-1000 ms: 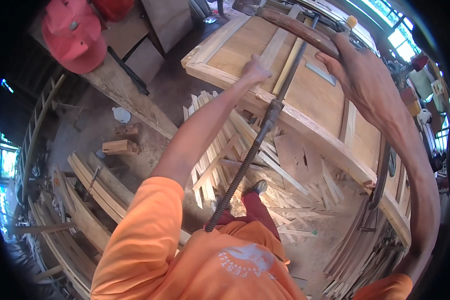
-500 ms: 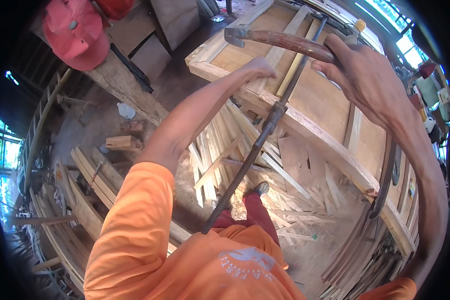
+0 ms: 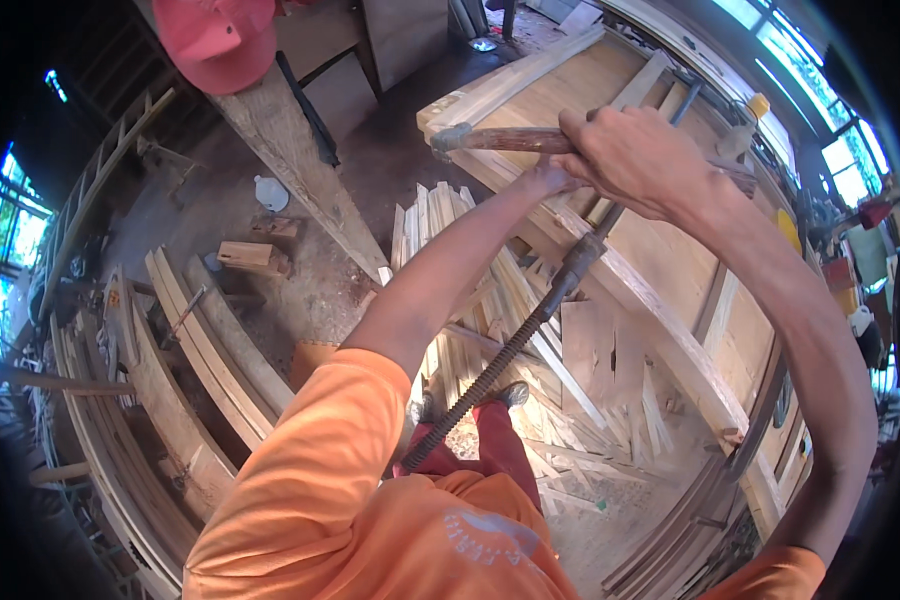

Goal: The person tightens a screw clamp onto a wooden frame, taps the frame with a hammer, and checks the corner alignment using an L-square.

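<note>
Scrap-strewn floor (image 3: 635, 508) below, right hand (image 3: 642, 160) grips hammer (image 3: 515, 140) (pale lettering (image 3: 488, 540) on shirt (image 3: 390, 540)).

Far-right window (image 3: 838, 150): I am getting bluish-white glare.
Left opening (image 3: 15, 235): blowing out too.
Near wood scraps (image 3: 560, 432): catching brighter light.
Hammer (image 3: 515, 139): blurring slightly at its head.
Far-left wall (image 3: 100, 75): sinking into shadow.
Edges of my view: bending, blackening.

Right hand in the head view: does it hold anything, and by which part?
The right hand holds a hammer by its wooden handle, away from the head.
</note>
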The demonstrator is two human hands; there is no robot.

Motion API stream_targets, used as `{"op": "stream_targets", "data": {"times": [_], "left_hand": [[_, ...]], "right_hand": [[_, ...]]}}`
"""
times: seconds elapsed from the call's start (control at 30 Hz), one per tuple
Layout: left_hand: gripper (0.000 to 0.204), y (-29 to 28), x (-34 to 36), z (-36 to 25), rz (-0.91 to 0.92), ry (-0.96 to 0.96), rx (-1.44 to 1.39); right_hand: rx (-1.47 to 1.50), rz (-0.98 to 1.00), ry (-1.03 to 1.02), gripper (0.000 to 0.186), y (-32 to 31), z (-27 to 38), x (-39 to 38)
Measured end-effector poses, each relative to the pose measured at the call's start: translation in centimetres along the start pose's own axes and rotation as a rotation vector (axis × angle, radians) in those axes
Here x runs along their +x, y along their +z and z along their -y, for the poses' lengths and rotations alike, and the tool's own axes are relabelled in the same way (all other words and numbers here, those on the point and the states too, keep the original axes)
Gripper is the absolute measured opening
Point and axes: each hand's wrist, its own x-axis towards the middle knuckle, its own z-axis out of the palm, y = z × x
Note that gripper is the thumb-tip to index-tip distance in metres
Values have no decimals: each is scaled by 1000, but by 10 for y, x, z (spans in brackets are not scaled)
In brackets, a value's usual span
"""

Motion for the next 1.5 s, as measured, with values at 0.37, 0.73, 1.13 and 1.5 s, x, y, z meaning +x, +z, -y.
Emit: {"op": "stream_targets", "data": {"times": [0.37, 0.73, 1.13, 1.5], "left_hand": [[63, -21, 0, -14, 1, -12, 129], [44, -75, 12, -20, 122, -269, 392], [31, -65, 9, 11, 74, -66, 262], [32, -65, 6, 0, 110, -12, 342]], "right_hand": [[146, -58, 103, 38, -8, -5, 3], [186, 2, 304, 37, -14, -13, -70], [185, -43, 307, 41, -30, -13, -83], [161, -34, 374, 41, -37, -6, -107]]}}
